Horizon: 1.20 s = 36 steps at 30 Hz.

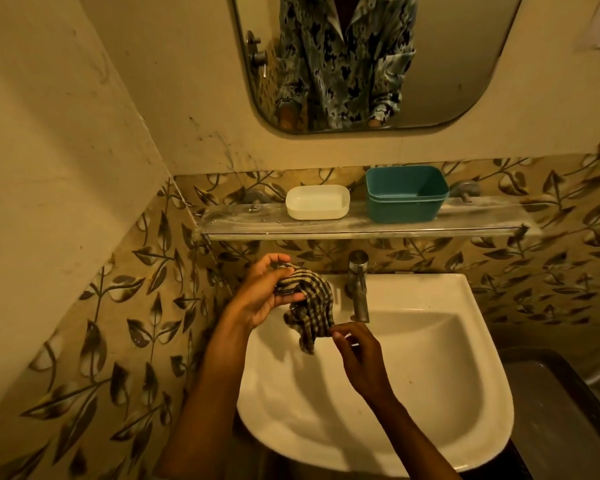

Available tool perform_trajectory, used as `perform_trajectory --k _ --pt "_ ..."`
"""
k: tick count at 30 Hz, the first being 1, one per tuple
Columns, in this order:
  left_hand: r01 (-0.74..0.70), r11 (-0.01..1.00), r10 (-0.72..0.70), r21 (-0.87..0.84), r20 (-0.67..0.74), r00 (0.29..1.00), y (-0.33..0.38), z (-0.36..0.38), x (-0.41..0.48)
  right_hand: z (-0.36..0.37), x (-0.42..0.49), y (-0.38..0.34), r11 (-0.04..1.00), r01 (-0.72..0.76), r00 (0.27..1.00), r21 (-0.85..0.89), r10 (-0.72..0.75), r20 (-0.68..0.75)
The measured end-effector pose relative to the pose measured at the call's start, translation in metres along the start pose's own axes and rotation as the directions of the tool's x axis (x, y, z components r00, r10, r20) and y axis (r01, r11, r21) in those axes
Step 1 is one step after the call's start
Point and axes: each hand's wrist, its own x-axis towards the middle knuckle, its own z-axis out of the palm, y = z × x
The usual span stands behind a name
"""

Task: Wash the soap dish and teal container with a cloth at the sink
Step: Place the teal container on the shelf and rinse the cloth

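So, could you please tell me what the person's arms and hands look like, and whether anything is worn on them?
Both forearms are bare up to the bottom edge of the picture: no sleeves reach them, and there are no gloves, watch or bracelets. I see no rings on the left hand or the right hand. In the mirror, the reflection shows a patterned blue, white and black shirt with sleeves ending above the wrists.
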Motion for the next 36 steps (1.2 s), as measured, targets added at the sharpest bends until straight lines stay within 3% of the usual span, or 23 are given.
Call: perform_trajectory --k 5,9,12,16,20,23,27,32,34,36 --pt "0.036 0.995 -0.037 -0.094 -0.008 0.999 -0.005 0.0 -0.011 -0.001 0.008 -0.012 0.994 0.023 0.969 -0.105 0.003 0.246" --pt "0.049 0.99 -0.05 -0.131 -0.008 0.999 -0.004 0.004 -0.013 0.005 0.014 -0.018 0.99 0.064 0.99 -0.123 -0.047 0.137" --pt "0.048 0.989 -0.053 -0.139 -0.034 0.998 -0.003 -0.002 -0.012 -0.006 0.021 -0.02 0.999 -0.027 0.991 0.045 0.021 0.132" --pt "0.048 0.999 -0.047 0.007 -0.105 0.993 -0.006 -0.019 -0.012 -0.04 0.031 -0.028 0.965 -0.138 0.971 0.221 0.088 0.221" --pt "0.083 0.941 -0.047 0.328 -0.116 0.992 -0.021 -0.025 -0.011 -0.072 0.041 -0.042 0.963 -0.185 0.95 0.196 0.124 0.288" --pt "0.017 0.827 -0.041 0.561 0.031 0.999 -0.037 -0.02 -0.008 -0.084 0.046 -0.055 0.982 -0.163 0.952 0.098 0.13 0.276" --pt "-0.057 0.643 -0.097 0.764 0.154 0.983 -0.045 0.008 -0.006 -0.096 0.051 -0.071 0.992 -0.127 0.985 -0.006 0.127 0.117" --pt "-0.273 0.481 -0.206 0.833 0.41 0.888 -0.048 0.044 -0.001 -0.134 0.055 -0.087 0.993 -0.066 0.998 -0.102 0.068 0.019" --pt "-0.409 0.356 -0.119 0.84 0.475 0.872 -0.051 0.057 0.007 -0.156 0.052 -0.09 0.985 -0.061 0.998 -0.161 0.066 0.025" --pt "-0.495 0.367 -0.054 0.788 0.549 0.834 -0.048 0.07 0.01 -0.18 0.044 -0.092 0.98 -0.059 0.998 -0.188 0.065 0.021"
